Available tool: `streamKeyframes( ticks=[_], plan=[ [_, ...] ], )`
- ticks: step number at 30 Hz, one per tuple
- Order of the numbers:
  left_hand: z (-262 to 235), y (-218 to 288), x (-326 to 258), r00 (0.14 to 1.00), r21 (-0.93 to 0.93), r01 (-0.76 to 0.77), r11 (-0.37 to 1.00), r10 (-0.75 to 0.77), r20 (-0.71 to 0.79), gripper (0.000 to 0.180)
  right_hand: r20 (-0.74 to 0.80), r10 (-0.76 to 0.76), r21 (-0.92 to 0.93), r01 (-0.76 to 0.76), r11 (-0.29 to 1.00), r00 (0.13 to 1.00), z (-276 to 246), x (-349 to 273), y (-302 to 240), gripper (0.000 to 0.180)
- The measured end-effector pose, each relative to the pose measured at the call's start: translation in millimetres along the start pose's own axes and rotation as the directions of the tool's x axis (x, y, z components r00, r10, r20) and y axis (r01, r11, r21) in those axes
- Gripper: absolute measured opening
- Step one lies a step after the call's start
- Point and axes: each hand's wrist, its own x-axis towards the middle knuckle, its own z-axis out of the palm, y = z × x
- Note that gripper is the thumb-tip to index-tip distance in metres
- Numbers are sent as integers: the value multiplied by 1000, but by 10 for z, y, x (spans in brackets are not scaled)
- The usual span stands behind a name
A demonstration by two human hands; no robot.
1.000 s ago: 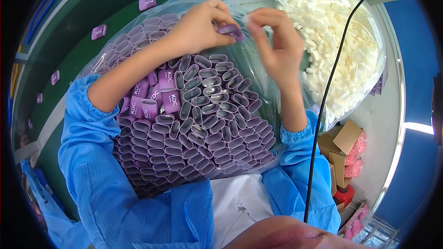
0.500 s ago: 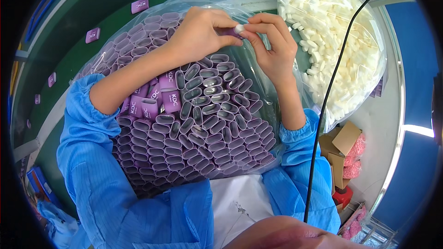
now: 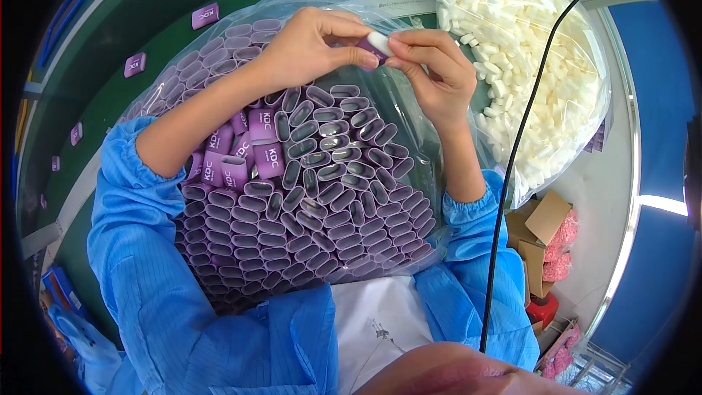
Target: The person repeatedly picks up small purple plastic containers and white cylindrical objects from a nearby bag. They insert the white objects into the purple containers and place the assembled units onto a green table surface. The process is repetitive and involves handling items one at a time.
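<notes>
Pinched between the thumb and fingers of my left hand [image 3: 311, 47] is a small purple oval casing [image 3: 372, 54]. A white oblong plug [image 3: 379, 39] sits at its mouth, tilted, and appears partly inside. My right hand [image 3: 441, 77] grips the plug's right side with thumb and fingertips. Both hands are above a clear plastic bag [image 3: 428, 150] packed with standing open purple casings [image 3: 336, 143]. Right of my right hand, a second clear bag holds a heap of similar white plugs [image 3: 523, 66].
Several purple pieces [image 3: 205, 16] lie spaced out on the green belt [image 3: 164, 47] at the left. Some casings [image 3: 263, 128] lie on their sides in the bag. A black cable [image 3: 528, 124] hangs across the right. An open cardboard box [image 3: 537, 241] with pink items stands at the lower right.
The casing and plug have turned, so more of both shows between my hands. My right hand has shifted slightly right and down. Purple pieces on the belt have moved left and nearer.
</notes>
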Motion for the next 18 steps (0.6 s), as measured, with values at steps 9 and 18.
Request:
streamKeyframes(
  ticks=[9, 18],
  plan=[
    [10, -42, 2, 998, -123, 40, 992, -32, 60, 24, 39, -276, -188, 278, 942, 960, 80, -20, 0, 24],
    [-44, 85, 75, 995, 110, -31, 993, 21, 92, 19, -13, -234, -211, 226, 951, 972, 115, -54, -38, 34]
  ],
)
